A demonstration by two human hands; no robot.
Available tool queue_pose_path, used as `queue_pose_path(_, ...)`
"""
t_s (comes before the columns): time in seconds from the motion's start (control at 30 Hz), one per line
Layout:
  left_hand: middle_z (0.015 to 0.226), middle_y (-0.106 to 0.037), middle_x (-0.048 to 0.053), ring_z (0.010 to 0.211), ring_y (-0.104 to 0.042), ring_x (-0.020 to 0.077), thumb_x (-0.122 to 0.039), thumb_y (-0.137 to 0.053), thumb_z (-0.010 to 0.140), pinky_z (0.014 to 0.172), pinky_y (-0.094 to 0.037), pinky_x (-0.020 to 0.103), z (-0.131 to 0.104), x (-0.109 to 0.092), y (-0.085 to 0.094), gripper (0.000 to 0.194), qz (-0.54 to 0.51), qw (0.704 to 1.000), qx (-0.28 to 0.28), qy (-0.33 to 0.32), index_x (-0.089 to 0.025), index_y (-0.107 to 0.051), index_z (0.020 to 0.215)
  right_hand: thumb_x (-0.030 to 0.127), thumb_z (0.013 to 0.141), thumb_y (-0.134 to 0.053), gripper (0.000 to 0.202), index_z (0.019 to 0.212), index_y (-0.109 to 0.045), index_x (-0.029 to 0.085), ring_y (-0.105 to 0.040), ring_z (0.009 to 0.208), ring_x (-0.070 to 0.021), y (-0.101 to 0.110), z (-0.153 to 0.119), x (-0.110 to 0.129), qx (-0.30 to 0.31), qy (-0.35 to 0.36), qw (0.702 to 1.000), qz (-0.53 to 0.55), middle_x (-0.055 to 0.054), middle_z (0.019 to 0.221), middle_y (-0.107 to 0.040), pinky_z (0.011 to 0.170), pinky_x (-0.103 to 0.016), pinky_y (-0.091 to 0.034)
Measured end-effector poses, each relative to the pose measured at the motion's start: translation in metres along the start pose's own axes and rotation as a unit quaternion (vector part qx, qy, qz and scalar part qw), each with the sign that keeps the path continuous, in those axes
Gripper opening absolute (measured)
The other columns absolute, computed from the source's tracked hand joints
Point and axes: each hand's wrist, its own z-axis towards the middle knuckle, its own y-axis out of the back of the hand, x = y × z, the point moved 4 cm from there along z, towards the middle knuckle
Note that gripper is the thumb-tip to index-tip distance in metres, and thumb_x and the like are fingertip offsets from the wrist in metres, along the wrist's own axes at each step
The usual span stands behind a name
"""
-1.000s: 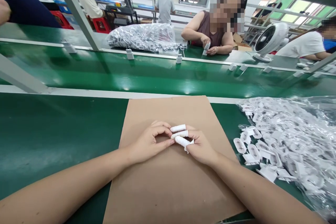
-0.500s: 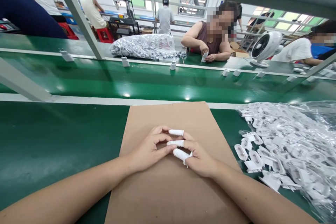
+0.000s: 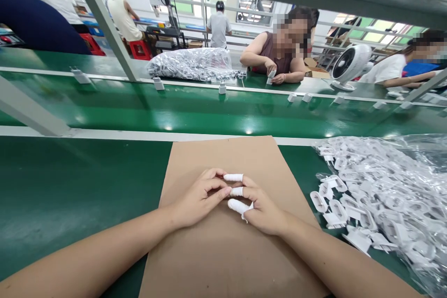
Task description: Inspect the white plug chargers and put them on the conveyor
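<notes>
My left hand (image 3: pixel 206 195) rests over a brown cardboard sheet (image 3: pixel 223 256), its thumb and fingers closed on the tip of a white finger cot (image 3: pixel 236 191). That cot is worn on a finger of my right hand (image 3: pixel 263 207). Two more white cots cover another finger and the thumb of the right hand; the thumb's cot has a ragged edge. The right fingers are stretched out and apart, with nothing held in them. My left fingertips are partly hidden behind the meeting fingers.
White plastic plug shells (image 3: pixel 363 214) spill from a clear bag at right. Beyond a white rail (image 3: pixel 104 134), a green conveyor belt (image 3: pixel 195 114) carries white plug adapters (image 3: pixel 222 87). A co-worker (image 3: pixel 279 56) handles a white piece opposite, near a fan (image 3: pixel 349 65). Metal bars cross overhead.
My left thumb has moved over the tip of the middle finger cot, which showed whole before. The right hand has shifted slightly left. The adapters on the belt have moved left.
</notes>
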Motion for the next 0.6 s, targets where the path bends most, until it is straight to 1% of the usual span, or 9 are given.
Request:
queue_pose_path(0.2,0.123,-0.059,0.007,0.119,-0.056,0.0231,-0.047,-0.050,0.104,0.105,-0.051,0.038,-0.0010,-0.0005,0.0007,0.035,0.000,1.000,0.003,0.005,-0.026,-0.076,0.095,0.032,0.100,-0.063,0.028,0.126,-0.074,0.035,-0.058,0.133,-0.0250,-0.0003,0.0011,-0.0001,0.001,-0.003,1.000,0.006,-0.009,0.147,-0.056,0.114,-0.046,-0.048)
queue_pose_path(0.37,0.121,-0.061,0.006,0.119,-0.057,0.0227,-0.045,-0.050,0.105,0.103,-0.051,0.037,-0.0013,-0.0022,0.0009,0.034,0.002,1.000,0.009,0.001,-0.026,-0.075,0.092,0.028,0.099,-0.064,0.029,0.125,-0.076,0.036,-0.058,0.130,-0.0242,-0.0004,0.0029,0.0025,0.007,-0.007,1.000,-0.014,-0.008,0.139,-0.062,0.115,-0.046,-0.047)
queue_pose_path(0.6,0.124,-0.057,0.006,0.122,-0.056,0.0230,-0.045,-0.057,0.102,0.109,-0.046,0.041,-0.0011,0.0022,-0.0014,0.026,-0.014,1.000,0.017,0.006,-0.028,-0.076,0.096,0.027,0.098,-0.066,0.028,0.122,-0.077,0.036,-0.061,0.124,-0.0247,-0.0004,0.0025,0.0026,0.001,0.002,1.000,-0.028,-0.008,0.129,-0.067,0.111,-0.048,-0.049)
